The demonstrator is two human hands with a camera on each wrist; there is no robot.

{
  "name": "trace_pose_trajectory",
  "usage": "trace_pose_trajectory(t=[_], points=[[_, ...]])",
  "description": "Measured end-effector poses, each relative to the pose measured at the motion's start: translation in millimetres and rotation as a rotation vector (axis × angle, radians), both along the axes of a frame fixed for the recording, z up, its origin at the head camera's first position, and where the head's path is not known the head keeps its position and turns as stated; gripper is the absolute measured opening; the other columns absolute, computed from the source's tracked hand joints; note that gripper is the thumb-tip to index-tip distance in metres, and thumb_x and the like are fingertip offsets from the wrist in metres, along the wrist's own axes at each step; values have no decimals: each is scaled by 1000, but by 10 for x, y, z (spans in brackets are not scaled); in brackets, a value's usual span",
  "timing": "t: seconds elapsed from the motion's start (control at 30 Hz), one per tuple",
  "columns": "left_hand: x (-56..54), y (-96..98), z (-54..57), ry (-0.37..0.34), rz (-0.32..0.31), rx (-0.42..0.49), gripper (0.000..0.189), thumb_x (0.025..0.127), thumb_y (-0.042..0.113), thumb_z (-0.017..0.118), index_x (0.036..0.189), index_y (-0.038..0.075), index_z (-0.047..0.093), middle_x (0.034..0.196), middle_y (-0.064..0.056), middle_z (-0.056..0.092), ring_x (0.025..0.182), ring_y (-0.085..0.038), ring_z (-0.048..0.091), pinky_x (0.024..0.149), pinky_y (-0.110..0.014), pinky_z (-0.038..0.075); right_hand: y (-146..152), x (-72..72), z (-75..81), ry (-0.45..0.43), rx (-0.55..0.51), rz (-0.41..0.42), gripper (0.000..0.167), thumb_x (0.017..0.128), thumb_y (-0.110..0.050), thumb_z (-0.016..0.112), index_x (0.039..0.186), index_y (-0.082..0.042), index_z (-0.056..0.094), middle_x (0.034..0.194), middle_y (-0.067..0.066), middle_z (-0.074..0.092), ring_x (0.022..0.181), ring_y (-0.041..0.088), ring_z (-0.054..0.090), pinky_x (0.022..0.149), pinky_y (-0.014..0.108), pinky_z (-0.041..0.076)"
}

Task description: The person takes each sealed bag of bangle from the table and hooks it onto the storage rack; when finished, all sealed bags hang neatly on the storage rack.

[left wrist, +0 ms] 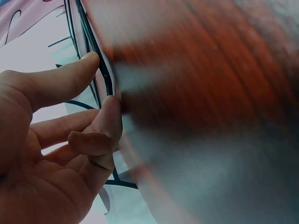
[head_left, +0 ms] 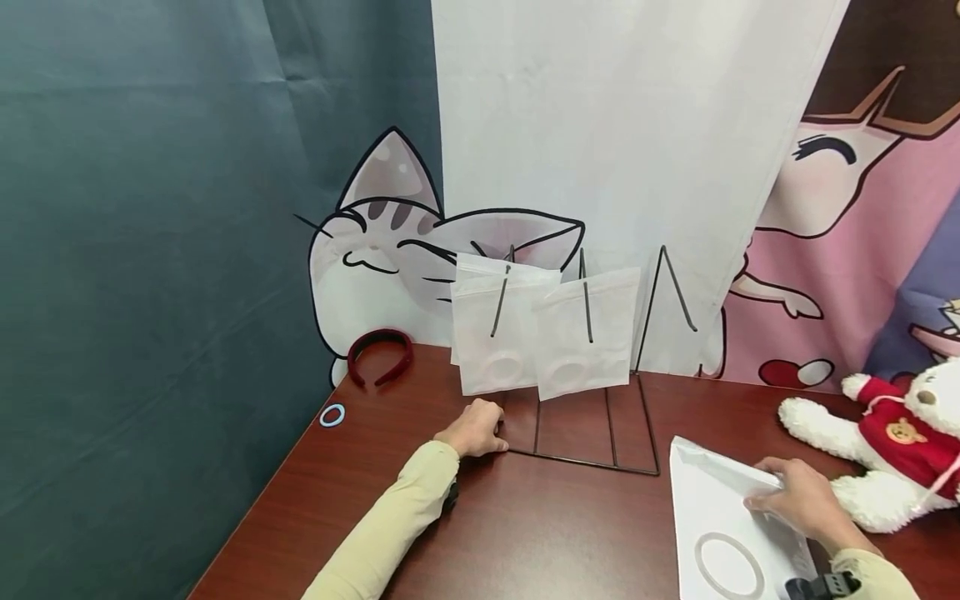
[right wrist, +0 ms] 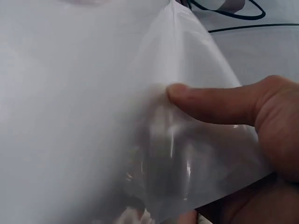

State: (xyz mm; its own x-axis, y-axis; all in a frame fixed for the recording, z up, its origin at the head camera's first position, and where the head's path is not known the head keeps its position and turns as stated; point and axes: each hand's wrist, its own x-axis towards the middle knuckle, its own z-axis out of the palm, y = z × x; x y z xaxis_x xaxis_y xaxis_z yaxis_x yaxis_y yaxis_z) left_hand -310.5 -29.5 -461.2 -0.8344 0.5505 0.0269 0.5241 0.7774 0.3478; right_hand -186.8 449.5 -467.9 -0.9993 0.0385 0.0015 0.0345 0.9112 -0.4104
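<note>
A black wire display rack point(head_left: 585, 461) stands on the brown table, and two white frosted pouches hang from its left and middle prongs: the left pouch point(head_left: 483, 321) and the middle pouch point(head_left: 588, 333). At the rack's front left corner my left hand point(head_left: 474, 429) pinches the wire. In the left wrist view, thumb and fingers close about the black wire point(left wrist: 103, 70). Over at the right, my right hand point(head_left: 802, 500) grips the edge of another white pouch point(head_left: 701, 508) bearing a round ring mark. The right wrist view shows the thumb point(right wrist: 205, 103) pressed on its translucent film.
A dark red headband point(head_left: 381, 334) lies at the table's back left, with a light blue ring point(head_left: 323, 417) in front of it. A white plush bear point(head_left: 892, 433) in a red top sits at the right edge. Cartoon-printed curtains hang behind the table.
</note>
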Motion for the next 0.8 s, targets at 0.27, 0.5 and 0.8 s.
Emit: trace_pose_trajectory(t=[0.27, 0.5, 0.8], points=[[7, 9, 16, -4, 9, 15, 23, 86, 17, 90, 91, 1, 74, 71, 2, 55, 67, -12, 52, 65, -28, 47, -38, 67, 53, 183, -162, -9, 75, 72, -7, 93, 139, -2, 60, 138, 33, 61, 115, 44, 59, 89, 56, 47], [16, 9, 11, -17, 16, 24, 25, 85, 17, 90, 96, 0, 75, 72, 2, 56, 68, -13, 54, 67, -28, 49, -57, 146, 52, 261, -335, -5, 88, 85, -13, 88, 162, -20, 45, 146, -38, 37, 151, -2, 24, 125, 28, 20], [13, 1, 6, -18, 29, 32, 34, 84, 17, 91, 108, -2, 77, 77, 1, 61, 74, -14, 60, 75, -31, 55, -340, 122, 389, 449, -333, 9, 72, 85, -13, 90, 150, -21, 62, 125, -37, 56, 102, -19, 47, 85, 7, 39]])
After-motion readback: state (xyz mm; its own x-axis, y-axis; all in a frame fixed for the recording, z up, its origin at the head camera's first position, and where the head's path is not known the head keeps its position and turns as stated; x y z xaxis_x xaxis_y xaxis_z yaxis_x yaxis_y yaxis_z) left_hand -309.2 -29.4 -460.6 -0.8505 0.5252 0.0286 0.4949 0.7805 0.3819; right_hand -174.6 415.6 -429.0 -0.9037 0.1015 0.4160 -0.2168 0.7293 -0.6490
